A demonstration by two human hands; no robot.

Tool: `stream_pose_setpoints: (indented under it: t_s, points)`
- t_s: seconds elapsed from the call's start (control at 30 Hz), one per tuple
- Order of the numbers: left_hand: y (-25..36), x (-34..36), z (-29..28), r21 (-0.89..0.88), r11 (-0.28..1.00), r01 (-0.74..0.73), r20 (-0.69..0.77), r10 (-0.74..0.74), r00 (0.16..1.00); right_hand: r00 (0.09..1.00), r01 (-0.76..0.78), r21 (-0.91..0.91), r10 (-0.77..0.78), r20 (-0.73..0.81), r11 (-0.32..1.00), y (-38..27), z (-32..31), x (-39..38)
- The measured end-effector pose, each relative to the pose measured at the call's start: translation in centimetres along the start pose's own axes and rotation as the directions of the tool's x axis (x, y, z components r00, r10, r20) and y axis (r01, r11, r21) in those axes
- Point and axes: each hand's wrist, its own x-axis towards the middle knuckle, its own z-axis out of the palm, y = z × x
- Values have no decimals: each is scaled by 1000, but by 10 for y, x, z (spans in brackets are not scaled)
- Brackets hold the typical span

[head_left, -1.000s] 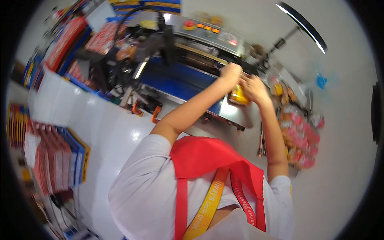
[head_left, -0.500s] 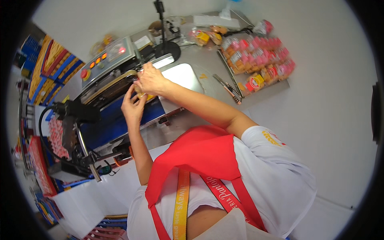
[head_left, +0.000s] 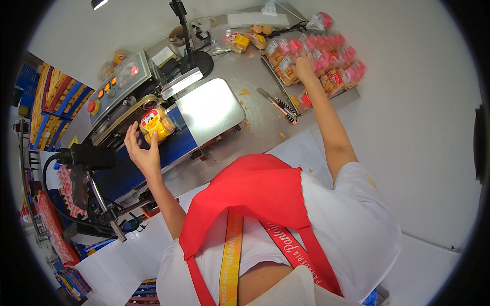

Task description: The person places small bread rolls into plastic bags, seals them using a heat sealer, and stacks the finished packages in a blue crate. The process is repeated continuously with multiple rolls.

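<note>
A clear bag of round biscuits with a yellow and red label lies on the blue belt of the sealing machine, against its guide rail. My left hand is beside the bag, fingers spread, the thumb touching or almost touching its lower edge. Off to the right, my right hand reaches into a group of similar biscuit bags with pink tops, standing in rows on a tray. Its fingers are bent together on one bag; the fingertips are partly hidden among the packs.
The sealing machine's panel has lit displays and a red knob. A metal plate adjoins the belt. Cutters and crumbs lie on the steel table. A black stand rises behind; a black device on an arm overhangs the belt's left.
My right hand has left the sealing machine and moved right to the bags on the tray. My left hand has drawn down and left, with the biscuit bag now in plain sight.
</note>
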Motion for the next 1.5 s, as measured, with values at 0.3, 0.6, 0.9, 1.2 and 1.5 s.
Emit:
stream_pose_setpoints:
  t_s: [0.3,0.6,0.9,1.2,1.5]
  points:
    - [142,3,58,-468,859,-209,284,370,885,948,271,683,-311,-67,678,-36,-120,5]
    - [189,4,99,-233,938,-257,443,338,830,911,217,924,-404,-76,315,-108,-202,-20]
    - [172,8,90,-93,942,-322,336,334,881,878,234,906,-476,-42,352,-119,-187,-14]
    - [150,12,75,-13,944,-328,423,303,854,834,302,921,-537,-130,246,-153,-160,-17]
    - [137,14,74,65,944,-322,479,254,840,746,666,622,-351,-566,413,-172,-164,-31]
